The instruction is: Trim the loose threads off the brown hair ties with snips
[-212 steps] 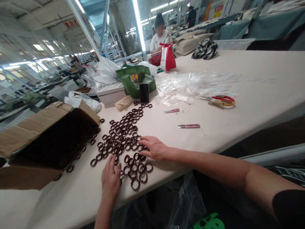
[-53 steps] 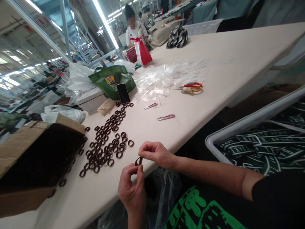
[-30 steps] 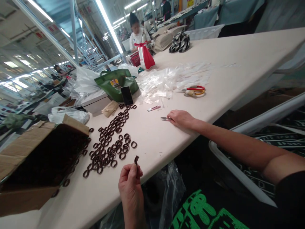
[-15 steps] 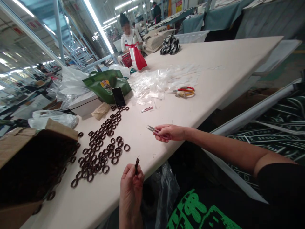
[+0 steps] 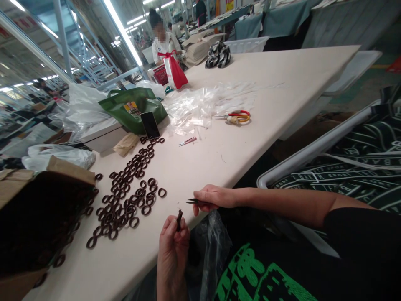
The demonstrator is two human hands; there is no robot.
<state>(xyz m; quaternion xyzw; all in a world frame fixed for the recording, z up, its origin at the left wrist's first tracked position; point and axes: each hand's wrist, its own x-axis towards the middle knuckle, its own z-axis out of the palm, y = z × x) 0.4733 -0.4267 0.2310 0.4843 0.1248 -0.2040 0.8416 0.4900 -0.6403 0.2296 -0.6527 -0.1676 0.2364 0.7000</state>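
Observation:
My left hand [image 5: 173, 242] is closed around a dark brown elastic ring [image 5: 179, 218], pinched upright at the table's near edge. My right hand [image 5: 212, 197] grips small thread snips [image 5: 193, 201], their blades pointing left toward the ring, a short gap between them. A spread of several brown rings [image 5: 127, 196] lies on the cream table [image 5: 250, 138] to the left of both hands.
An open cardboard box [image 5: 34, 217] of rings sits at left. Farther back are a second pair of pink snips [image 5: 188, 141], red-handled scissors [image 5: 238, 117], clear plastic bags [image 5: 200, 104], a phone [image 5: 150, 124], a green bag [image 5: 131, 106] and a seated person [image 5: 161, 39]. A bin [image 5: 313, 150] of black-and-white straps stands at right.
My right hand reached out, picked the pink snips off the table and brought them back near the ring held in my left hand.

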